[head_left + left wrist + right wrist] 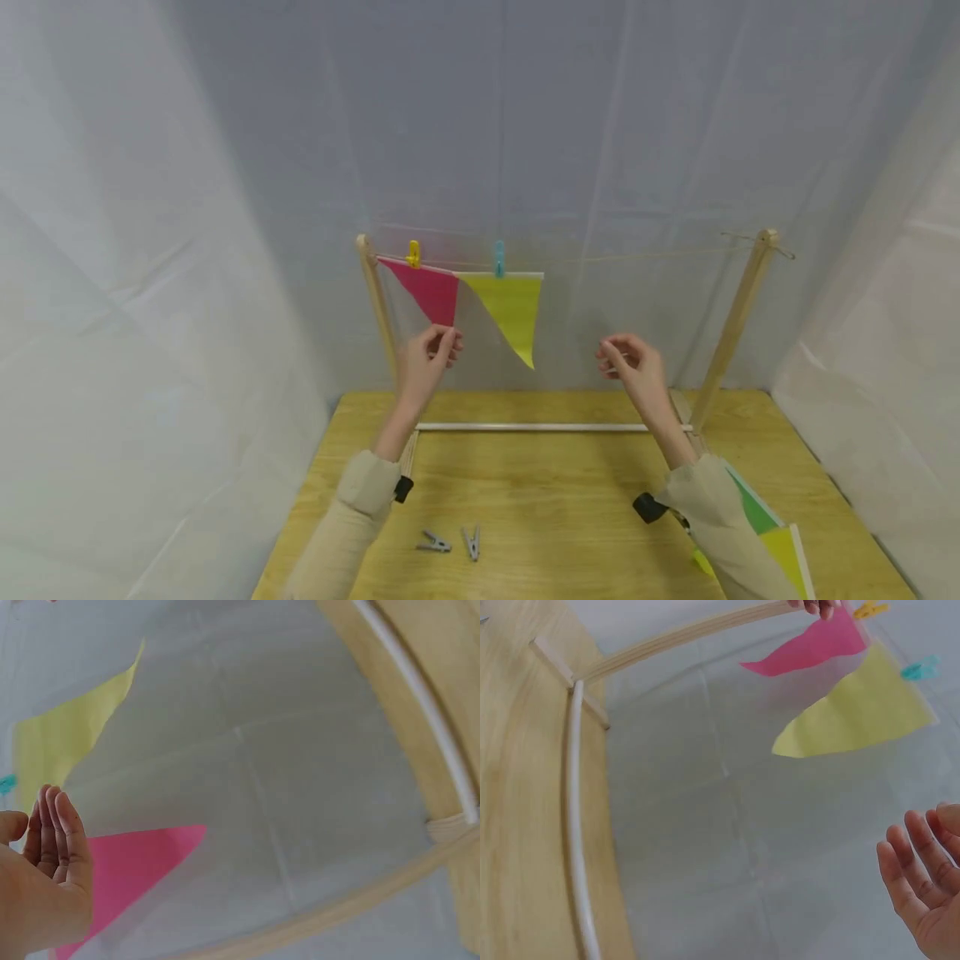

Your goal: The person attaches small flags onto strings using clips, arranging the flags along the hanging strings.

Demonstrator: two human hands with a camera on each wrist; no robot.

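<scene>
Two grey pegs point(450, 542) lie nearest; left grip point(429, 360) pinches the pink flag point(429, 291), right grip point(632, 364) loosely spread.

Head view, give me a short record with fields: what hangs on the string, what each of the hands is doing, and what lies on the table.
string: pink pennant under a yellow peg; yellow pennant under a blue peg
left hand: at the pink pennant's lower tip; grip unclear
right hand: raised, fingers loosely curled, holding nothing
table: two grey pegs near the front edge; more pennants by the right sleeve
</scene>
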